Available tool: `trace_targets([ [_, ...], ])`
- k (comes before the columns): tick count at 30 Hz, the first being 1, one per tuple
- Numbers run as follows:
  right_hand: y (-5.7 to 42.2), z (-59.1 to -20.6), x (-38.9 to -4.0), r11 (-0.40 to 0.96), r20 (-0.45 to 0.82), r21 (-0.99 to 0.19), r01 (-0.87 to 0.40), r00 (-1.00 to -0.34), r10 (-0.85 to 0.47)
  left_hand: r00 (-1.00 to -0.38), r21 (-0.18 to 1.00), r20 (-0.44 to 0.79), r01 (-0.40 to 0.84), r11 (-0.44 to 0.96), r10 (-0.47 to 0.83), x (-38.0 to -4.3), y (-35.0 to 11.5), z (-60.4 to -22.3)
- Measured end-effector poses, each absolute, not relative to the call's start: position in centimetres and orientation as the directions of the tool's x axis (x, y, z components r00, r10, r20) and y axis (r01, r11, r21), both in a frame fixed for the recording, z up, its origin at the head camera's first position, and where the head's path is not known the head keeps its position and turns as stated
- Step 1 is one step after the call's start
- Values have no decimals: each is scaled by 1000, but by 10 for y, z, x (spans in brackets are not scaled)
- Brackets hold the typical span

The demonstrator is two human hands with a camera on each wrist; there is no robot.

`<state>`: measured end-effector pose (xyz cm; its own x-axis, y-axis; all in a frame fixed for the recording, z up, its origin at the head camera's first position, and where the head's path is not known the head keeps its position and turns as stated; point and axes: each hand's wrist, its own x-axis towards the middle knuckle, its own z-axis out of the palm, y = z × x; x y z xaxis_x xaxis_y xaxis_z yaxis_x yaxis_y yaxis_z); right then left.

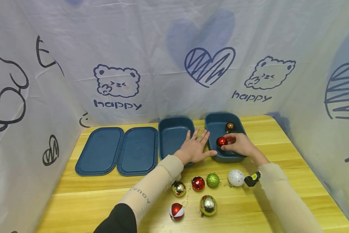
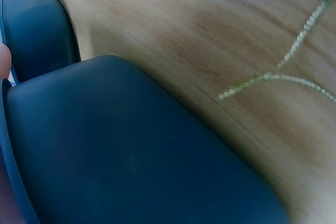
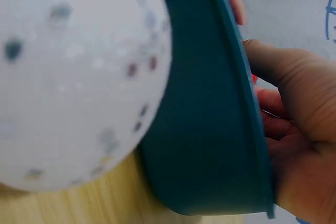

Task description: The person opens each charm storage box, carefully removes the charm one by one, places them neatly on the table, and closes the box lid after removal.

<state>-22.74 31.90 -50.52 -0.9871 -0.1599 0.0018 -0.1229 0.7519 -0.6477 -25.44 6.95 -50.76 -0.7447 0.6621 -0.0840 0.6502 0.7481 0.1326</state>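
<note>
White cloth (image 1: pixel 162 35) hangs behind and beside a wooden table (image 1: pixel 276 139), and from where I stand the busy spot is a shiny red ball (image 1: pixel 222 141) inside the right-hand blue box (image 1: pixel 216 127). Thumb and fingers of the right hand (image 1: pixel 239 144) pinch it; whether it touches the bottom I can't tell. Behind it, in the same box, sits a copper-coloured ball (image 1: pixel 229 126). Next to that is the left-hand blue box (image 1: pixel 174 129), lidless too, with the left hand (image 1: pixel 195 149) over its near right side, fingers spread and thumb reaching across to the neighbouring box's edge. Further left, two flat blue lids (image 1: pixel 100 151) lie side by side. Nearer me on the wood are a speckled white ball (image 1: pixel 235 178), a glittery green ball (image 1: pixel 212 180), a second red ball (image 1: pixel 198 183), a small gold ball (image 1: pixel 179 189), a large gold ball (image 1: pixel 208 205) and a red-and-white ball (image 1: pixel 176 212), with a thin beaded cord (image 2: pixel 300 37) among them. As for writing, "happy" stands beneath each bear drawing (image 1: pixel 119 82) on the back cloth, near a scribbled heart (image 1: pixel 210 66), and dark letters on the left sleeve (image 1: pixel 154 183) seem to read "AQUA".
</note>
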Motion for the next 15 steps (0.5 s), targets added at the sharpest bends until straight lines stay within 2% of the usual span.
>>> trace_targets([
  [7,321,-491,-211,759,36,-637,-137,-988,-148,-740,124,-89,656,745,667,-255,69,-504],
  [15,322,-474,-188,715,43,-683,-149,-985,-165,-746,124,-105,646,753,658,-255,70,-503],
])
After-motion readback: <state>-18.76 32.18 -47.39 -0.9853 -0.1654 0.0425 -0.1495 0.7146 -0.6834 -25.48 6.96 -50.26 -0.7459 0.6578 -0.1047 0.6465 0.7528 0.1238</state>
